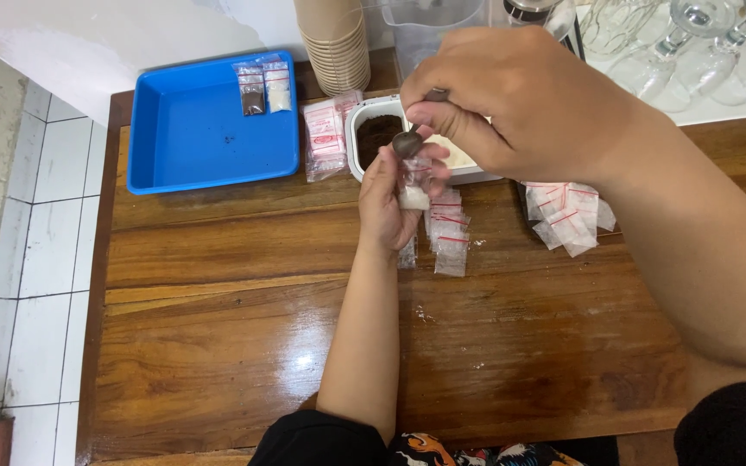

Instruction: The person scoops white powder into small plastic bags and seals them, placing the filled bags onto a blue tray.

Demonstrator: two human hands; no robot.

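My left hand [388,203] holds a small clear zip bag [414,192] upright, with white powder in its lower part. My right hand [511,103] pinches a small metal spoon [409,140] and holds its bowl right at the bag's mouth. Behind both hands sits a white two-part container [364,110]; its left part holds dark brown powder [376,134], its right part a pale powder, mostly hidden by my right hand.
A blue tray [200,129] at the back left carries two filled bags [264,86]. Empty zip bags lie in piles [327,138], [449,233], [568,220] on the wooden table [243,328]. Stacked paper cups [336,43], a clear jug and glasses stand at the back.
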